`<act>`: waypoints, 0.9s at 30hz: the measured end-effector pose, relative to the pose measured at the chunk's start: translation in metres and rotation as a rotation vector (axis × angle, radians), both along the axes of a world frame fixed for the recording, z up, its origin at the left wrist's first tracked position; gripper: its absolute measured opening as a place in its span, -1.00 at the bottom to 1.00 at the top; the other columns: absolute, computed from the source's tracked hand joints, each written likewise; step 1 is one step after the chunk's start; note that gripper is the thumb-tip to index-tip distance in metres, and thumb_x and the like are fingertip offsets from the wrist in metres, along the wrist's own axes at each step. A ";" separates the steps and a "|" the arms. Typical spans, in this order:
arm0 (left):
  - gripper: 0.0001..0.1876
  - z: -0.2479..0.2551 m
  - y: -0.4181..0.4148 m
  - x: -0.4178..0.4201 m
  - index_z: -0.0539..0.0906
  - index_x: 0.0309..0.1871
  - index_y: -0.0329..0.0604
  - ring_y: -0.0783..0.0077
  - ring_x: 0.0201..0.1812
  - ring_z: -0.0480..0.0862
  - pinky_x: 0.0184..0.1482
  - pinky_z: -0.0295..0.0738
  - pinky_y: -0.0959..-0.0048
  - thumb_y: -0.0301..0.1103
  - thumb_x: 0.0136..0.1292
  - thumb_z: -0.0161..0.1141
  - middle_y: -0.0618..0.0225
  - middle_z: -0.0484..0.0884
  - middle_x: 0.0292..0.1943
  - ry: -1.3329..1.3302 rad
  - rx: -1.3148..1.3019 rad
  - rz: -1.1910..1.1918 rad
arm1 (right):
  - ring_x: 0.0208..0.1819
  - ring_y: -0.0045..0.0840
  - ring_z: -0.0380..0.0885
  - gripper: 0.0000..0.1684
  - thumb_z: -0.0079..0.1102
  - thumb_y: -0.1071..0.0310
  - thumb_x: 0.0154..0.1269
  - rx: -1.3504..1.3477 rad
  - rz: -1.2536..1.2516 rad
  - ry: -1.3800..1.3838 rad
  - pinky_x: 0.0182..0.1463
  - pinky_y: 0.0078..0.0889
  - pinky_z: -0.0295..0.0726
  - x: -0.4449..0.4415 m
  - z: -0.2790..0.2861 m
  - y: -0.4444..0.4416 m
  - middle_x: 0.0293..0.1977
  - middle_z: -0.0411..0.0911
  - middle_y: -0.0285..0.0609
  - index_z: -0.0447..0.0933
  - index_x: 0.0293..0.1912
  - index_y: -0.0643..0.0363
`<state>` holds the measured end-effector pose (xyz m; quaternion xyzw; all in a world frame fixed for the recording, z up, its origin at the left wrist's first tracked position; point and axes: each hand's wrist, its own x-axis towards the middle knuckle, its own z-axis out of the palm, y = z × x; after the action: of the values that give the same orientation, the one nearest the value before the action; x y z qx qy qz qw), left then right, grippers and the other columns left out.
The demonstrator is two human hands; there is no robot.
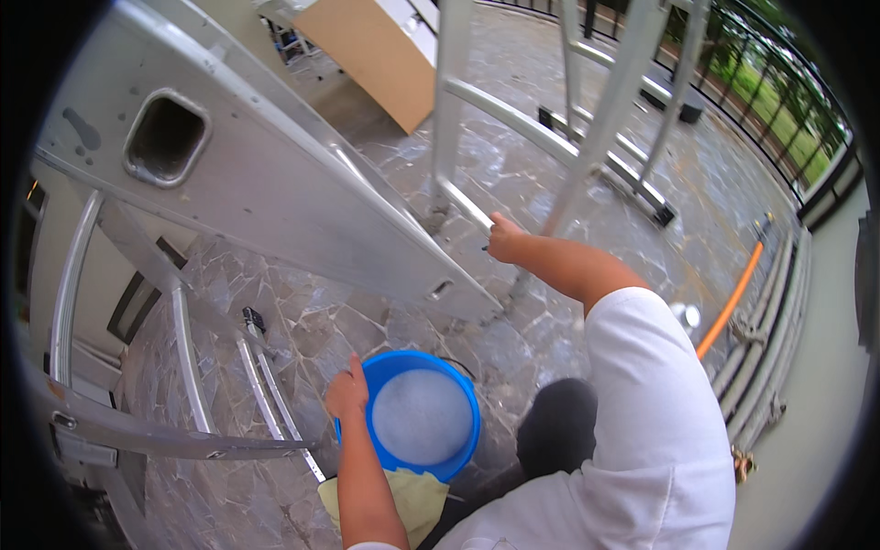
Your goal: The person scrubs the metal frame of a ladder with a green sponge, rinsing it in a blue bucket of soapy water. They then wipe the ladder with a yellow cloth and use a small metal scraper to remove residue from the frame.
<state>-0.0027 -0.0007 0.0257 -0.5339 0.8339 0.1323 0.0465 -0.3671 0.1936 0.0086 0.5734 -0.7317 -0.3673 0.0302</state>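
A blue plastic tub of cloudy, sudsy water stands on the stone floor close in front of me. My left hand grips its left rim. Farther forward, my right hand is closed around a low rung of an aluminium ladder. Something small and dark shows under those fingers; I cannot tell what it is. A pale yellow cloth lies below the tub, partly hidden by my left forearm. Between my hands and the upper left slants a wide aluminium rail with a rectangular opening.
More aluminium ladder parts stand at left. A brown board leans at the back. Along the right wall lie grey poles, an orange hose and a white can. A black railing borders the floor.
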 end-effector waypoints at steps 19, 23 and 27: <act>-0.26 0.136 0.123 0.219 0.46 0.12 -0.38 -0.13 0.10 0.46 0.17 0.33 0.15 0.12 0.07 0.29 -0.21 0.48 0.05 0.011 -0.049 -0.178 | -0.26 -0.69 0.43 -0.74 0.05 0.21 0.35 -1.700 -1.857 -1.239 -0.24 -0.63 0.34 0.238 -0.089 0.376 -0.23 0.54 -0.43 0.59 -0.02 -0.07; -0.32 0.171 0.132 0.182 0.50 0.06 -0.44 -0.14 0.00 0.53 0.06 0.40 0.11 0.05 0.10 0.30 -0.16 0.56 -0.06 -0.105 0.001 0.035 | -0.24 -0.67 0.44 -0.75 0.06 0.23 0.32 -1.625 -1.856 -1.118 -0.24 -0.60 0.37 0.248 -0.120 0.413 -0.20 0.57 -0.44 0.62 -0.06 -0.06; -0.35 0.187 0.130 0.152 0.53 0.07 -0.32 -0.11 -0.04 0.56 0.03 0.43 0.12 0.10 0.11 0.26 -0.11 0.59 -0.09 0.039 -0.066 -0.045 | -0.24 -0.63 0.49 -0.76 0.11 0.31 0.26 -1.486 -1.865 -1.028 -0.14 -0.53 0.46 0.271 -0.165 0.461 -0.25 0.61 -0.42 0.64 -0.10 -0.01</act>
<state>0.1490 0.1295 0.2123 -0.5134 0.8504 0.1139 0.0158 -0.0957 0.6544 -0.1566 -0.2285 -0.8075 0.5021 -0.2088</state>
